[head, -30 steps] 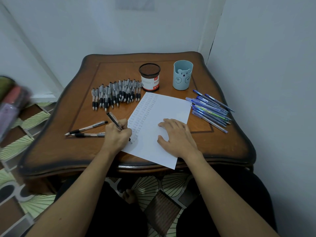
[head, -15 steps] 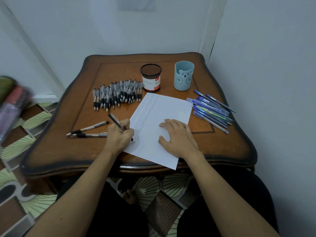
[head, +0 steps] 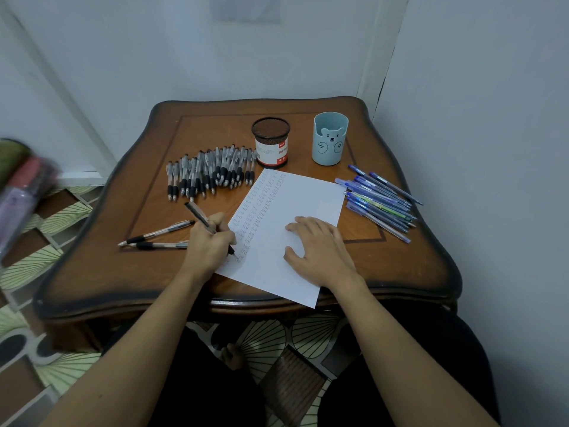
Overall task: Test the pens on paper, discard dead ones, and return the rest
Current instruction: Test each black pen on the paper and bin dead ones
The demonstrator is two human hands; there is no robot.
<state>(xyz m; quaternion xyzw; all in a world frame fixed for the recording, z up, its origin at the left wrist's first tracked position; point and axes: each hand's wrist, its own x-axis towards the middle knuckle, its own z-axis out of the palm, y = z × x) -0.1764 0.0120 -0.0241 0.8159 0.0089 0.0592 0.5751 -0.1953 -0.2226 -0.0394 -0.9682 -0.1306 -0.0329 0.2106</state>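
left-handedly, pen tip on paper

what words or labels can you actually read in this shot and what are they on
"Ball Pe...": white label on the black mesh pen holder; the rest curves out of view, and the red logo and small print are unreadable.
Sheet of paper: columns of short handwritten marks, too small to read.
Blue pens: barrel print too small to read.
Light blue cup: a bear face only, no words.

The left hand shifted its pen slightly on the paper.
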